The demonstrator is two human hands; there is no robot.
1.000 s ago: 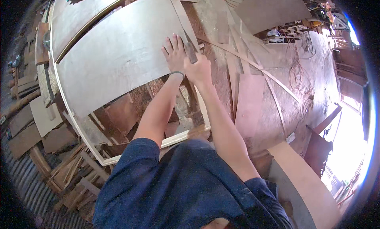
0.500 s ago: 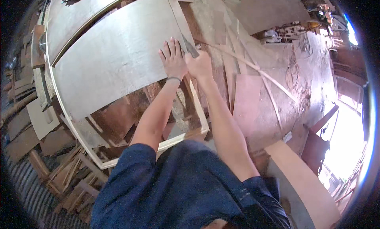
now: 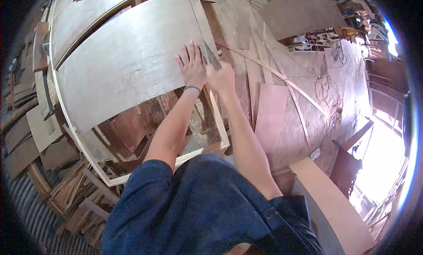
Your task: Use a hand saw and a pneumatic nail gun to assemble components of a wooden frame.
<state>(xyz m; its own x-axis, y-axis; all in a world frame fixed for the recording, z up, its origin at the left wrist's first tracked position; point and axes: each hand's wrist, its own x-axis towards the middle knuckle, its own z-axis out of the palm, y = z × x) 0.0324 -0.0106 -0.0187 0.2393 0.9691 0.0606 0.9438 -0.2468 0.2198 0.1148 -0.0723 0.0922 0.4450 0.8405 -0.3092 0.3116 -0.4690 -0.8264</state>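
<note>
A large pale plywood sheet (image 3: 128, 56) lies on a light wooden frame (image 3: 79, 138). My left hand (image 3: 193, 70) rests flat on the sheet near its right edge, fingers spread. Close beside it, my right hand (image 3: 221, 80) is closed round the handle of what looks like a handsaw (image 3: 212, 57); the handle itself is hidden in my fist. Its grey, tapering blade points away from me, at the near end of a long cut line. To the right of that line runs a narrow plywood strip (image 3: 202, 23).
Below the sheet's near edge, the frame's opening shows wood pieces. Long thin battens (image 3: 282, 76) and a pinkish board (image 3: 271, 111) lie on the floor at right. Scrap wood (image 3: 66, 184) is heaped at left. A curved pale panel (image 3: 335, 202) stands near my right elbow; coiled cable (image 3: 325, 85) lies beyond.
My right hand and the saw have shifted very slightly along the cut, toward me. My left hand stays in place on the sheet. The whole view has shifted a little.
</note>
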